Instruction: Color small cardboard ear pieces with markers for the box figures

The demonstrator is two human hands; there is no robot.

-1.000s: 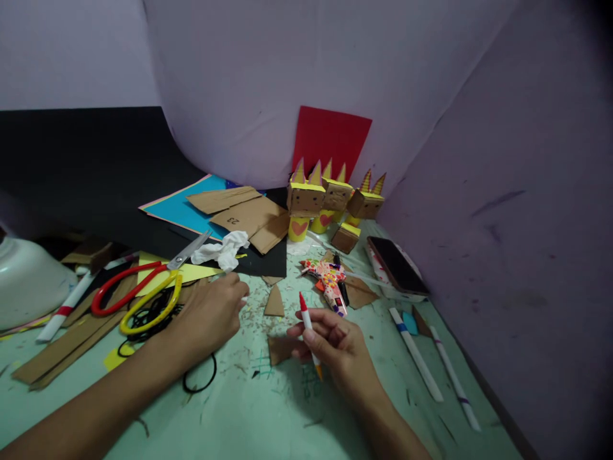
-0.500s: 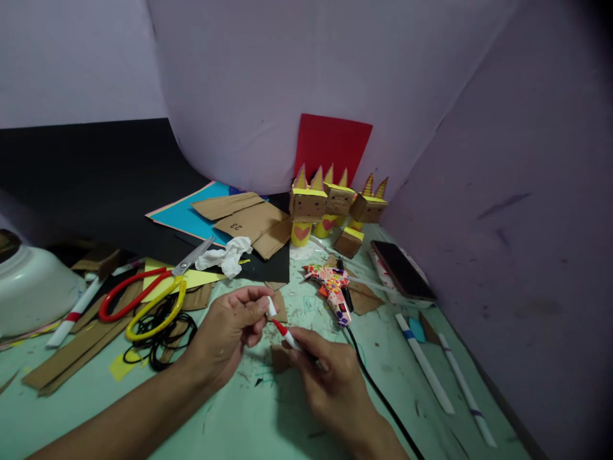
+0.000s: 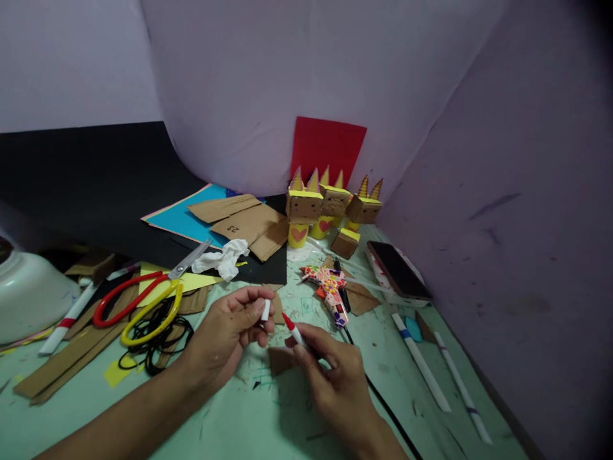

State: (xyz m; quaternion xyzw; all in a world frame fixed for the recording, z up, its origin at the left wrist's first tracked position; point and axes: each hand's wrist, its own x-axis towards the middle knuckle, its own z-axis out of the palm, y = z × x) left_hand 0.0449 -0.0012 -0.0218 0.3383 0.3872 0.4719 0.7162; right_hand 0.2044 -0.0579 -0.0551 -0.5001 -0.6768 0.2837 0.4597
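We have the cap off the marker: the two are apart, with the red tip bare and pointing to about 11 o'clock. Our left hand pinches the cap between thumb and fingers, with no slack that we can see. Our right hand is closed around the marker's barrel in a writing grip, just above the table.

Taking the marker as the clock's centre, the cap sits just off at 10 o'clock, and a scrap of cardboard lies at 7, partly behind our right fingers. Whether it bears any marks, we cannot tell.

Toward 12 and 1 o'clock, three cardboard figures, the front, the middle and the right-hand one, look well along: each has striped horns and dotted eyes, and two show hearts. The small box at 1 o'clock has its yellow top but no horns, so we judge that one unfinished. The glue gun lies nearer, also at 1.
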